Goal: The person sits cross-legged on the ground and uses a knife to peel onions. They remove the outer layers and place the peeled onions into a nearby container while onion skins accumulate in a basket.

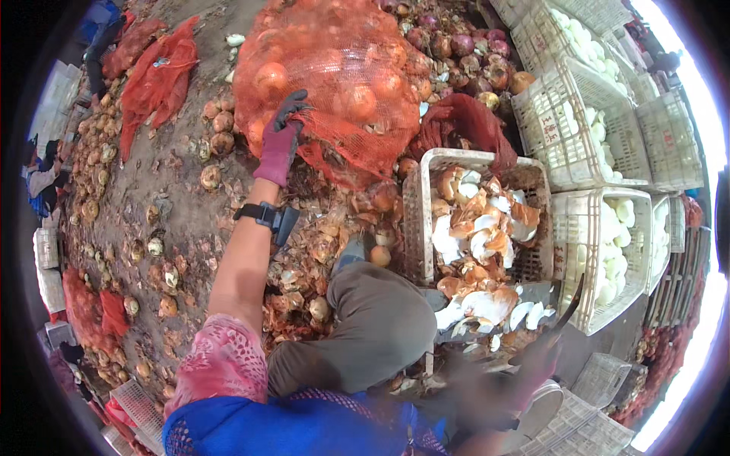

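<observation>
My left hand [283, 134], in a maroon glove with dark fingertips, grips the edge of a red mesh sack [336, 62] bulging with brown onions. My right hand [539, 370] is at the lower right, blurred, in a similar glove, and holds a knife whose dark curved blade [573, 299] points up. Between my hands, a pale plastic crate [426, 222] holds onion skins and cut white pieces [485, 228]. More skins and white pieces lie on a dark board [539, 293] at the crate's near edge. A dark red mesh sack [465, 122] hangs over the crate's far rim.
Crates of peeled white onions [613, 251] are stacked at the right. Red onions [462, 45] lie in a heap behind the sack. Loose onions [222, 122] and skins litter the floor at the left, with more mesh sacks [159, 74]. Other people [43, 176] are at the far left.
</observation>
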`<state>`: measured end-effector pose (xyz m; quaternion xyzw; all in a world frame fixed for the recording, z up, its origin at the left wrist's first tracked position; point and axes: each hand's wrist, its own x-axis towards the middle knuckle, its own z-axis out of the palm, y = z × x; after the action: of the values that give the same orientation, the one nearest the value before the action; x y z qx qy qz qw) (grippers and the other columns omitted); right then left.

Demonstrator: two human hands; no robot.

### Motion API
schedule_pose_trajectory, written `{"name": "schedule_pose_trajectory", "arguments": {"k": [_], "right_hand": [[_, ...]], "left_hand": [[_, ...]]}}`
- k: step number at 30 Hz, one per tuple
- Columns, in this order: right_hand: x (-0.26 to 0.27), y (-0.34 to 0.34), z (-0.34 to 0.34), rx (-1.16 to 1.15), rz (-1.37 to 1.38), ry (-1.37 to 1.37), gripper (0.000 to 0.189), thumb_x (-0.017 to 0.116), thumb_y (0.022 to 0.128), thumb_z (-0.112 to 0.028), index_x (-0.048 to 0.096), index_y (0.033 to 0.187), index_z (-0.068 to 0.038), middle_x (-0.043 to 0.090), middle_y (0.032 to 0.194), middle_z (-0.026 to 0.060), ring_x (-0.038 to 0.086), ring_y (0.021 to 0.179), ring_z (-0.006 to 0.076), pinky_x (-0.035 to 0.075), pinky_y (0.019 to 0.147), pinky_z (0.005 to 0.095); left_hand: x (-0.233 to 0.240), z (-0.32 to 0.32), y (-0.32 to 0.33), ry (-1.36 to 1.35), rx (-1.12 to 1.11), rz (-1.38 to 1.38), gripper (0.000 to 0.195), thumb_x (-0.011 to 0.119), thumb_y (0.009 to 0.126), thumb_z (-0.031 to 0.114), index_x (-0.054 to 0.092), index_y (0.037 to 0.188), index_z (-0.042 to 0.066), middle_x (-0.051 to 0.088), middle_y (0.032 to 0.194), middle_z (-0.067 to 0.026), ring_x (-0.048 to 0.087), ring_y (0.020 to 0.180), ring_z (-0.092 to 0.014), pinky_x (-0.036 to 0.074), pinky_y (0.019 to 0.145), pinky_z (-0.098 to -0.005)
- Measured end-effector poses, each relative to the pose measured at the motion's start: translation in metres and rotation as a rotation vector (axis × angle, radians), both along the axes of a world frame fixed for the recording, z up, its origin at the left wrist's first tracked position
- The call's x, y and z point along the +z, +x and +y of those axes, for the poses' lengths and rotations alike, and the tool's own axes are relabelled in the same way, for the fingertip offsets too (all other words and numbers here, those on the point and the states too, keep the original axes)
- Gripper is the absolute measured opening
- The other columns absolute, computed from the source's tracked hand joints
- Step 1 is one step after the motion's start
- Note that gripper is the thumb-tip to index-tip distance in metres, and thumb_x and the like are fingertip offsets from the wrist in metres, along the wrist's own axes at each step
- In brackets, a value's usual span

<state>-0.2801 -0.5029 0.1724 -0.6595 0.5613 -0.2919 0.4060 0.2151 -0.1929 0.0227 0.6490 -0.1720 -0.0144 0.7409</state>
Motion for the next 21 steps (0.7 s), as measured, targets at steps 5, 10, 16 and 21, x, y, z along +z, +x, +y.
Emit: {"name": "schedule_pose_trajectory", "arguments": {"k": [5, 10, 16, 21], "right_hand": [[0.001, 0.0, -0.003, 0.053, 0.117, -0.011, 0.027, 0.062, 0.097, -0.023, 0.061, 0.116, -0.003, 0.049, 0.065, -0.0018, 0.045, 0.05, 0.0075, 0.039, 0.044, 0.0242], [-0.005, -0.032, -0.009, 0.046, 0.066, 0.064, 0.033, 0.065, 0.094, -0.022, 0.061, 0.118, 0.0, 0.057, 0.078, 0.0, 0.052, 0.064, 0.0082, 0.042, 0.053, 0.0246], [-0.035, -0.042, -0.02, 0.158, -0.153, 0.004, 0.03, 0.066, 0.092, -0.02, 0.064, 0.114, 0.0, 0.063, 0.089, 0.0036, 0.057, 0.077, 0.0117, 0.048, 0.064, 0.0271], [-0.019, -0.048, -0.022, 0.229, -0.316, 0.023, 0.033, 0.065, 0.095, -0.025, 0.064, 0.117, 0.0, 0.066, 0.096, 0.0043, 0.057, 0.083, 0.0131, 0.048, 0.072, 0.0292]], "left_hand": [[-0.003, 0.014, 0.026, -0.062, -0.16, 0.215, 0.028, 0.056, 0.096, 0.011, 0.062, 0.123, 0.005, 0.065, 0.119, -0.0041, 0.059, 0.109, -0.016, 0.047, 0.096, -0.0288], [0.012, -0.004, 0.015, -0.625, -0.304, 0.363, 0.035, 0.052, 0.101, 0.023, 0.057, 0.128, 0.001, 0.064, 0.118, -0.0066, 0.059, 0.099, -0.018, 0.048, 0.091, -0.0337], [-0.014, 0.119, -0.02, -0.53, -0.055, 0.439, 0.029, 0.048, 0.101, 0.02, 0.058, 0.122, 0.002, 0.061, 0.103, -0.0038, 0.054, 0.081, -0.02, 0.047, 0.079, -0.0334], [0.105, 0.067, -0.148, -0.238, 0.207, 0.176, 0.021, 0.051, 0.099, 0.014, 0.063, 0.111, 0.002, 0.061, 0.095, -0.0033, 0.051, 0.075, -0.013, 0.046, 0.067, -0.0284]]}}
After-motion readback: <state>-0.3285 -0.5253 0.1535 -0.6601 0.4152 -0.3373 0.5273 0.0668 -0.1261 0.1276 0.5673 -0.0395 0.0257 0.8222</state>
